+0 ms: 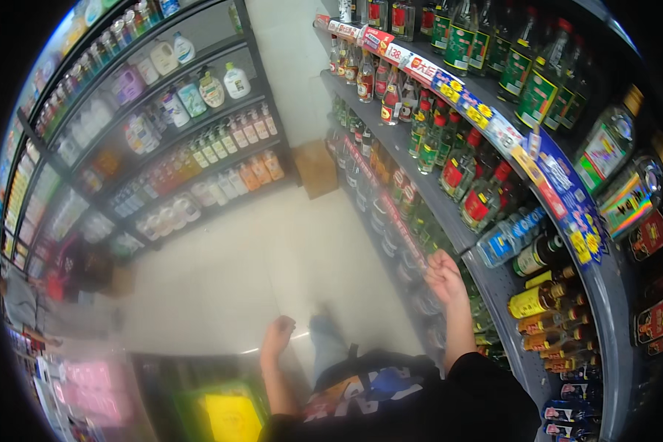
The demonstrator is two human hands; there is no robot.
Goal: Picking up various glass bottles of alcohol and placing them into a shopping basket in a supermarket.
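Note:
My left hand (278, 334) hangs low over the pale tiled floor (226, 271), its fingers curled and partly turned away. Nothing shows in it, though its palm is hidden. My right hand (445, 276) is raised at the edge of a grey liquor shelf (420, 171), fingers folded in and no object visible. Near that hand are a pack of clear bottles with blue labels (509, 238) and red-labelled glass bottles (483, 201). Green-labelled bottles (538, 94) stand one level higher. Whether my right hand touches the shelf edge, I cannot tell.
A dark rack (190, 127) of detergent and soap bottles crosses the far left. A cardboard piece (316, 168) leans in the corner. Lower left are pink packs (96, 387) and a yellow item (233, 417). A person (22, 301) is at the left rim.

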